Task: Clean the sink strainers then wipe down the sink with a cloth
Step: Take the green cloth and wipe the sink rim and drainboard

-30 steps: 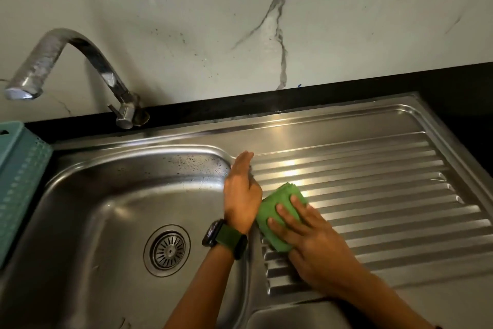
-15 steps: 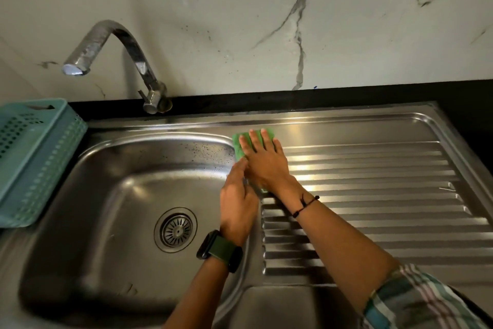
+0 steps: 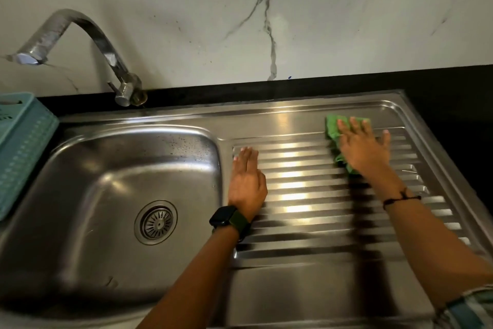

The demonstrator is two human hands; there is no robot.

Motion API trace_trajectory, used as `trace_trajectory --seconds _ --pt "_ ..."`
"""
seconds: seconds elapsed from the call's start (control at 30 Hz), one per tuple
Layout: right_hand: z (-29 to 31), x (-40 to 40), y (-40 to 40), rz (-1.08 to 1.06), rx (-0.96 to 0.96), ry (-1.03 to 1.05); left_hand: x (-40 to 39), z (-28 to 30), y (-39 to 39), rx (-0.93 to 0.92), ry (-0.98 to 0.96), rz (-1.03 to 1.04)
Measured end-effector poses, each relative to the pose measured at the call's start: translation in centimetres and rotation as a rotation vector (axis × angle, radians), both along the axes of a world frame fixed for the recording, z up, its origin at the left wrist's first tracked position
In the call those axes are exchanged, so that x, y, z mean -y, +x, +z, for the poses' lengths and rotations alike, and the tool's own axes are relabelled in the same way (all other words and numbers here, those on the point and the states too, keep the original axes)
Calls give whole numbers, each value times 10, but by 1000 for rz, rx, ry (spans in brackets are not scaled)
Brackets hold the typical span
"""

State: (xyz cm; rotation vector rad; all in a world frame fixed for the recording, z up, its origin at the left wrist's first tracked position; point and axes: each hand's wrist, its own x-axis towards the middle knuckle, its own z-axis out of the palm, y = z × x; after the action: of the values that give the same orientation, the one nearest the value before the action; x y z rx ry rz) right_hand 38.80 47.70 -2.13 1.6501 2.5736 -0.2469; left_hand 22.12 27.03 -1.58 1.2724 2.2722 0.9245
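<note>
Seen from above, the right hand (image 3: 364, 148) presses a crumpled green cloth (image 3: 333, 130) flat-fingered on the ribbed steel drainboard's (image 3: 306, 222) far corner, the left hand (image 3: 246, 182) rests open and empty beside the basin (image 3: 80, 222), its round metal strainer (image 3: 156, 222) seated; wiping seems underway, basin likely remaining.

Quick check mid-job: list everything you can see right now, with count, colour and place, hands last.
cloth: one, green, far right of the drainboard, under the right hand
strainer: one, steel, in the basin floor
sink: one, steel basin, left
drainboard: one, steel, ridged, right of the basin
tap: one, steel, behind the basin
basket: one, teal, left edge
left hand: flat on the drainboard beside the basin
right hand: pressing flat on the cloth
</note>
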Motion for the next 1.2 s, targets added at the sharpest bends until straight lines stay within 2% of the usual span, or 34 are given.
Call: trace_trajectory --seconds 0.17,0.27,0.4,0.53,0.63,0.73,0.9,1.07,1.2 --pt "7 -9 2 -211 -78 -14 1 1 -3 144 116 52" --pt "10 4 -21 -228 -134 -14 2 2 -4 255 147 39" --pt "2 31 -82 -27 -108 23 2 7 -1 362 191 45" --pt "-8 80 -167 337 -165 -23 1 6 1 311 267 110" --pt "-9 86 -177 537 -185 -24 0 4 1 296 299 150" --pt "-11 70 -161 634 -167 65 -3 -2 1 204 247 122" --pt "-6 11 -80 359 -149 171 1 -13 -5 197 202 128" --pt "4 -62 40 60 -15 211 1 -16 -4 171 180 86" --pt "0 -75 67 -40 25 203 1 -12 -2 218 192 91"
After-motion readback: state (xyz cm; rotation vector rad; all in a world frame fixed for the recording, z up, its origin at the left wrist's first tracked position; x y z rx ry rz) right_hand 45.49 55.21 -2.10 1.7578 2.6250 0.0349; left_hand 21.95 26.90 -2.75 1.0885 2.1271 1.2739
